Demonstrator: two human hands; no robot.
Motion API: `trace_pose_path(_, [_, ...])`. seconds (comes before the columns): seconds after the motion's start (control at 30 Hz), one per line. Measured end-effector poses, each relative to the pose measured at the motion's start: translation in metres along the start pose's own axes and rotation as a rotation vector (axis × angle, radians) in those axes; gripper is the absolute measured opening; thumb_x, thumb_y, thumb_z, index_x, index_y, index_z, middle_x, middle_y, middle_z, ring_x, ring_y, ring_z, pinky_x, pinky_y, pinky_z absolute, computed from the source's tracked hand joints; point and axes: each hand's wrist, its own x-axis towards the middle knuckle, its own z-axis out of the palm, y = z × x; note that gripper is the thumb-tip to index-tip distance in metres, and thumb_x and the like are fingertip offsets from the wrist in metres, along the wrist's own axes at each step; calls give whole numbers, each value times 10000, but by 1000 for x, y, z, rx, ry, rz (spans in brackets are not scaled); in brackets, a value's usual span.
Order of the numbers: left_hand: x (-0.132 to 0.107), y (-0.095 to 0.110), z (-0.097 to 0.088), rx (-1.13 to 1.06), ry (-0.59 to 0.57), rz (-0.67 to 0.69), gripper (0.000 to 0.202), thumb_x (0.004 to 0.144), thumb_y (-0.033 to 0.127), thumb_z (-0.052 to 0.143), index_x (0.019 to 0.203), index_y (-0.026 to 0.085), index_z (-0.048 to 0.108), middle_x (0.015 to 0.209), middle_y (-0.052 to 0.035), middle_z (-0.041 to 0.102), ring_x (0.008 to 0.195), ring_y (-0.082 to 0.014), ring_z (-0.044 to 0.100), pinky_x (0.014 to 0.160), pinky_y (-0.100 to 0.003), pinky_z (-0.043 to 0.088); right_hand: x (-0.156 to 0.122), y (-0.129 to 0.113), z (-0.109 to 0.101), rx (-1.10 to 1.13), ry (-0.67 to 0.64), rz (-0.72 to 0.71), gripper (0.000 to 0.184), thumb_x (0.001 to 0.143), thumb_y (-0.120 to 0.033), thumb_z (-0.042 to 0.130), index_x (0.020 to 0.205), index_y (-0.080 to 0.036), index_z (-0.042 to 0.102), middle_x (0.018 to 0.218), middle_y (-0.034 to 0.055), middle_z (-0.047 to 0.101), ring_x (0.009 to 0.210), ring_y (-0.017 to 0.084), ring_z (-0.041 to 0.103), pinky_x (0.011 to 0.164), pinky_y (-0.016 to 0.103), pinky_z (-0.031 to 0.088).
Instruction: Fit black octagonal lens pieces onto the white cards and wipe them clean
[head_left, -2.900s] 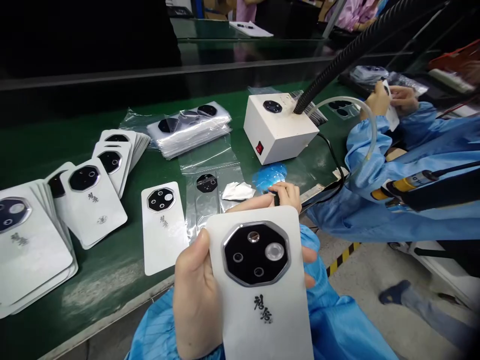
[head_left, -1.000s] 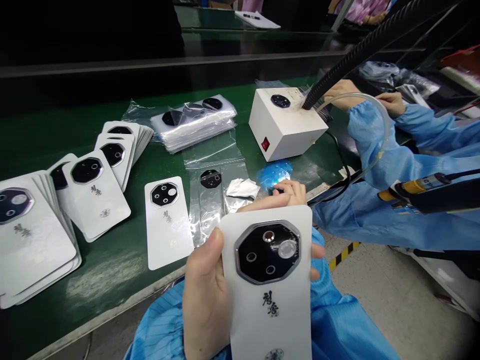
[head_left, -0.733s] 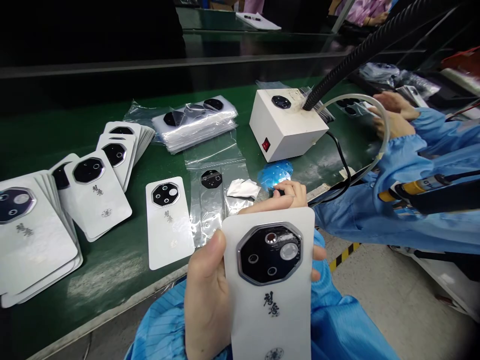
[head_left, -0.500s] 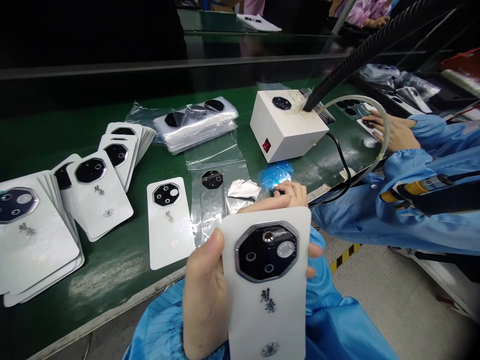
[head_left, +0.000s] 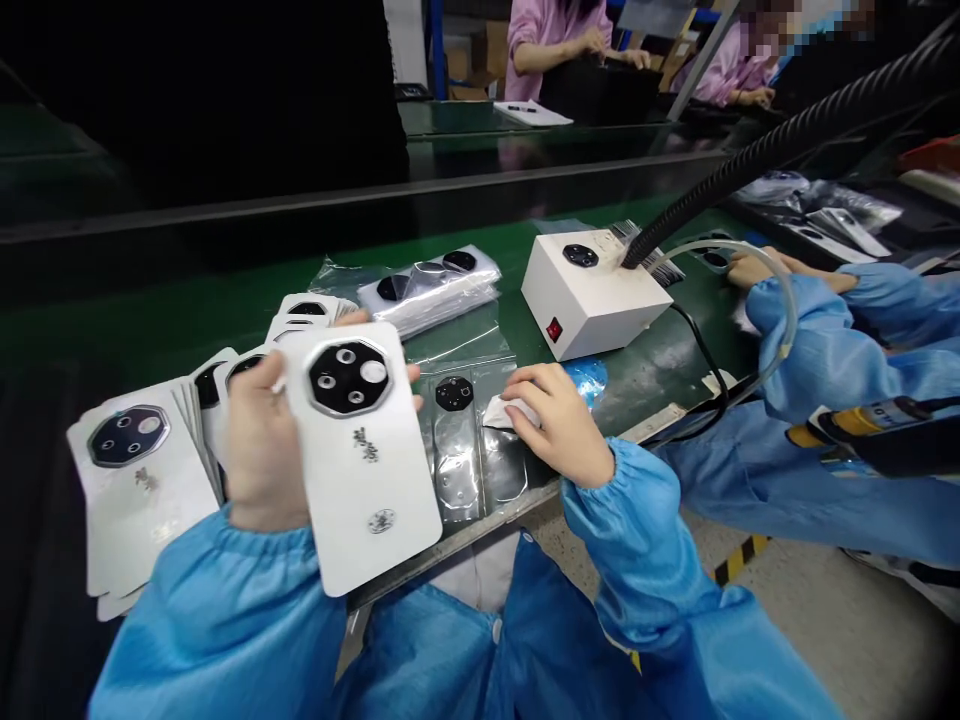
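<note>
My left hand (head_left: 262, 445) grips a white phone back cover (head_left: 367, 450) by its sides, holding it up above the bench edge. The cover has a black octagonal camera plate, dark lettering and a round emblem. Over the bench my right hand (head_left: 559, 425) has its fingers curled on a crumpled white cloth (head_left: 496, 412). Under and beside that cloth lies a clear plastic film (head_left: 457, 470) with a black camera plate (head_left: 454, 393) on it. A fanned stack of similar covers (head_left: 135, 500) is at the left, partly hidden by my left arm.
Behind the film lies a stack of bagged covers (head_left: 427, 290). A white box (head_left: 592, 300) with a red switch and black hose (head_left: 750, 150) stands right of it. Blue film (head_left: 589, 380) lies in front. A co-worker's blue sleeves (head_left: 810, 310) are at the right; people sit opposite.
My left hand has moved left with the cover. My right hand has come from behind the cover onto the white cloth. The view has shifted; the single cover on the bench is now hidden.
</note>
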Motion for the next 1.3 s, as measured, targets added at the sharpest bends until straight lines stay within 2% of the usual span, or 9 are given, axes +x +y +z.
trace_pose_path(0.1, [5, -13, 2, 75, -1, -2, 522, 910, 358, 173, 1358, 197, 386, 821, -137, 729, 671, -284, 694, 581, -412, 549, 13, 8, 11, 26, -172, -100, 95, 795, -182, 577, 872, -229, 607, 1032, 39, 600, 965, 223, 493, 784, 370, 418])
trace_pose_path(0.23, [7, -18, -2, 39, -77, -74, 508, 911, 366, 187, 1343, 203, 397, 786, -124, 726, 643, -276, 696, 569, -398, 544, 15, 17, 24, 67, -248, -129, 79, 775, -146, 588, 819, -212, 593, 1045, 56, 607, 981, 237, 485, 776, 395, 403])
trace_pose_path(0.4, [2, -24, 2, -35, -144, -98, 527, 918, 359, 158, 1352, 163, 386, 753, -128, 727, 666, -299, 701, 576, -398, 546, 18, 4, 15, 283, -128, -133, 96, 825, -125, 484, 786, -211, 503, 983, 58, 611, 949, 197, 555, 767, 385, 469])
trace_pose_path(0.53, [-1, -36, 3, -155, -219, -31, 496, 910, 391, 233, 1275, 174, 491, 815, -99, 733, 737, -271, 696, 630, -374, 550, 13, -31, -8, 506, 39, -85, 152, 879, -117, 413, 915, -262, 437, 784, 4, 586, 734, 141, 601, 613, 306, 531])
trace_pose_path(0.6, [-3, -43, 4, -213, -265, 23, 456, 897, 395, 299, 1172, 166, 582, 886, -89, 730, 799, -235, 683, 689, -330, 542, 10, -53, -17, 578, 102, -51, 183, 856, -121, 483, 929, -288, 472, 763, 3, 601, 709, 157, 610, 609, 326, 544])
trace_pose_path(0.8, [-14, -53, 10, -262, -321, 33, 442, 825, 468, 438, 1117, 192, 621, 891, -68, 718, 797, -185, 647, 744, -277, 510, 14, -93, -22, 460, 210, -16, 217, 762, -28, 571, 910, -185, 547, 802, 37, 641, 750, 117, 624, 630, 219, 534])
trace_pose_path(0.9, [-17, -55, 11, -292, -346, 4, 451, 802, 498, 461, 1133, 228, 608, 879, -48, 697, 832, -195, 634, 771, -289, 499, 17, -97, -22, 353, 213, -42, 166, 753, -3, 560, 838, -144, 582, 813, 43, 654, 752, 100, 621, 734, 212, 528])
trace_pose_path(1.1, [-15, -58, 12, -294, -345, 26, 437, 815, 480, 445, 1126, 223, 612, 857, -35, 665, 807, -166, 615, 768, -265, 493, 20, -99, -16, 203, 238, -61, 190, 753, -1, 560, 837, -153, 640, 800, 42, 644, 734, 105, 609, 631, 200, 513])
trace_pose_path(1.3, [-13, -60, 12, -261, -351, 84, 430, 823, 466, 434, 1134, 214, 591, 850, -37, 668, 850, -215, 625, 774, -322, 502, 17, -101, -10, 120, 305, -55, 167, 740, -1, 587, 831, -139, 611, 833, 54, 664, 777, 127, 627, 734, 245, 533])
